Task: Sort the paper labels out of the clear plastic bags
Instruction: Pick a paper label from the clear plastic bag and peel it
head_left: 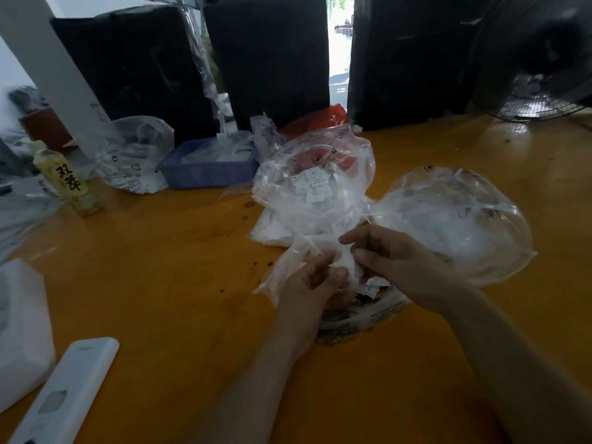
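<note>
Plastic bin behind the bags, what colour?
Blue. The plastic bin shows best in the head view, left of the puffed clear bags.

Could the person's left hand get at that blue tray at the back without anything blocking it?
Probably yes, once freed. The left hand now grips a small clear bag together with the right hand. Bare tabletop lies between it and the blue tray.

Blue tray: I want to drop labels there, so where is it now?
In the head view, the blue tray sits at the table's far side, left of centre, between a crumpled bag and the label-filled bag.
</note>
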Demonstrator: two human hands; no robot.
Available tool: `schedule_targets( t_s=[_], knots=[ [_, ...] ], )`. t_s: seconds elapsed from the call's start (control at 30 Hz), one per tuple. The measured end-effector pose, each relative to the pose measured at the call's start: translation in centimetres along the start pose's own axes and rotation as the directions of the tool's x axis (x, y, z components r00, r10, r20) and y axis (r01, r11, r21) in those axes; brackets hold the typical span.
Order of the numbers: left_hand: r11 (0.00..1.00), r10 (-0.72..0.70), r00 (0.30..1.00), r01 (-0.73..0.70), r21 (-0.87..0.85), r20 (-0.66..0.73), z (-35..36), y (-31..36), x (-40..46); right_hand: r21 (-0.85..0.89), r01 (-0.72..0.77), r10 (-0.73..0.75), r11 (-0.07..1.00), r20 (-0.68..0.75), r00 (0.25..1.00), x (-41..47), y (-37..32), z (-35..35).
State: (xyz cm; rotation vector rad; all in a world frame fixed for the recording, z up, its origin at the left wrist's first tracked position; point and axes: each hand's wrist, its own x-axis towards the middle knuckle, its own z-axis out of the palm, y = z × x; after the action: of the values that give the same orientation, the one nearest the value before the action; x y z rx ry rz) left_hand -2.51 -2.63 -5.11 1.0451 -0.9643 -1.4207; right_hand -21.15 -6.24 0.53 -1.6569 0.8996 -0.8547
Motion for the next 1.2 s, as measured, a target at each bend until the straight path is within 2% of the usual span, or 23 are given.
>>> schedule_targets(
  t_s=[0.17, 0.27, 0.37, 0.47, 0.57, 0.77, 0.9, 1.0, 1.1, 1.2],
  knots=[
    [1.0, 0.017, 1.0, -0.017, -0.003, -0.017, -0.1, 0.3, -0.1, 0.018, -0.031, 0.032, 0.999, -0.053, 0.998, 0.1, 0.1, -0.3],
    [1.0, 0.018, 0.999, -0.018, 0.004, -0.031, 0.3, 0.7, -0.4, -0.124, -0.1, 0.096, 0.987, -0.035, 0.995, 0.1, 0.4, -0.5],
    [0.999, 0.017, 0.999, -0.015, 0.044, -0.045, 0.6, 1.0, -0.6, -0.247, -0.042, 0.031, 0.968, -0.048, 0.998, 0.2, 0.7, -0.4],
    [0.999, 0.013, 0.999, -0.012, 0.034, -0.039, 0.6, 1.2, -0.8, -0.254, -0.027, -0.01, 0.967, -0.142, 0.99, 0.4, 1.1, -0.1],
    [1.0, 0.011, 0.999, -0.01, 0.019, -0.045, 0.4, 1.0, -0.7, -0.293, -0.031, -0.018, 0.956, -0.165, 0.986, 0.4, 1.1, 0.1],
    [0.993, -0.005, 0.998, -0.003, -0.119, -0.067, 0.1, 0.8, -0.4, -0.431, -0.044, -0.033, 0.901, -0.17, 0.985, 0.5, 0.7, 0.3],
    [0.976, -0.013, 0.994, -0.011, -0.22, -0.107, 0.3, 0.9, -0.2, -0.459, -0.022, -0.024, 0.888, -0.094, 0.995, 0.3, 0.6, 0.0],
    [0.962, -0.022, 0.992, -0.013, -0.271, -0.126, 0.3, 1.1, -0.2, -0.553, -0.023, -0.008, 0.833, -0.054, 0.999, 0.4, 1.0, -0.2],
    [0.966, -0.014, 0.995, -0.012, -0.258, -0.097, 0.3, 1.2, -0.2, -0.638, -0.019, -0.09, 0.77, -0.138, 0.986, 0.9, 1.5, -0.2],
    [0.974, -0.005, 0.995, -0.017, -0.225, -0.096, 0.3, 1.5, -0.3, -0.803, -0.025, -0.069, 0.595, -0.081, 0.994, 1.4, 2.3, 0.0]
  ],
)
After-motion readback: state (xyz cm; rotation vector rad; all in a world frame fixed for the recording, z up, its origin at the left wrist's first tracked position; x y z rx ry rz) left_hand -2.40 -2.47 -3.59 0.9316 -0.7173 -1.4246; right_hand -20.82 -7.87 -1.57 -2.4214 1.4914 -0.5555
